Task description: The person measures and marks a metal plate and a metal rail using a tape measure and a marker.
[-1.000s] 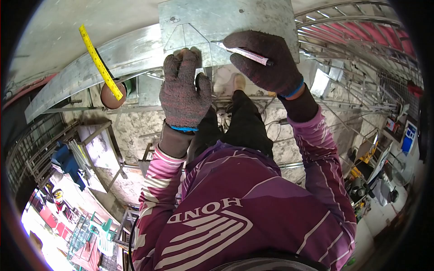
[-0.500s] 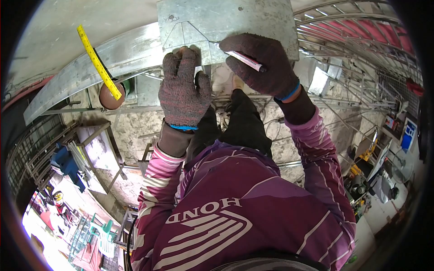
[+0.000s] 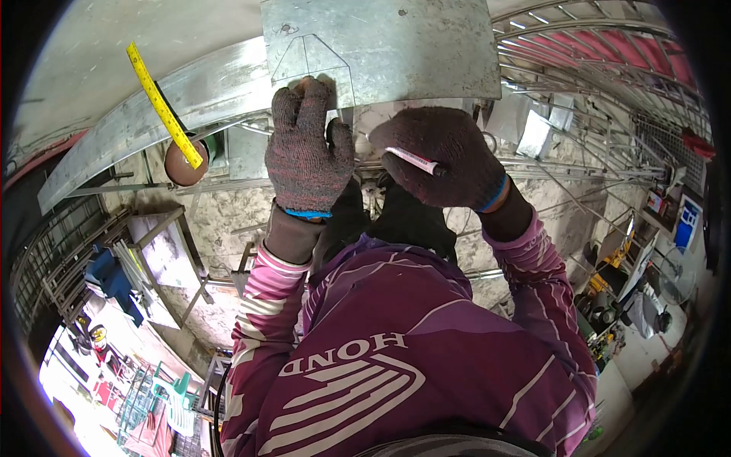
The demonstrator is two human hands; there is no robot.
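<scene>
Dark lines form an angular outline on a grey metal sheet [image 3: 426, 61] at the top centre. My left hand [image 3: 308, 148], in a knitted glove, rests its fingertips at the sheet's near edge, over the lower part of the outline; what lies under them, if anything, is hidden. In my gloved right hand [image 3: 442, 156] is a white and red marker [image 3: 411, 158], held below the sheet and apart from it. A yellow tape measure blade [image 3: 161, 103] lies to the left, its lower end over a round brown object [image 3: 185, 164].
A long curved metal strip [image 3: 152, 122] extends left from the sheet. Metal bars and a rack [image 3: 594, 46] stand at the upper right. Blue-grey equipment [image 3: 114, 278] is at the lower left, tools and a fan [image 3: 670, 278] at the right.
My right hand has moved down and away from the sheet with the marker, uncovering the outline's right side. My left hand has stayed nearly in place.
</scene>
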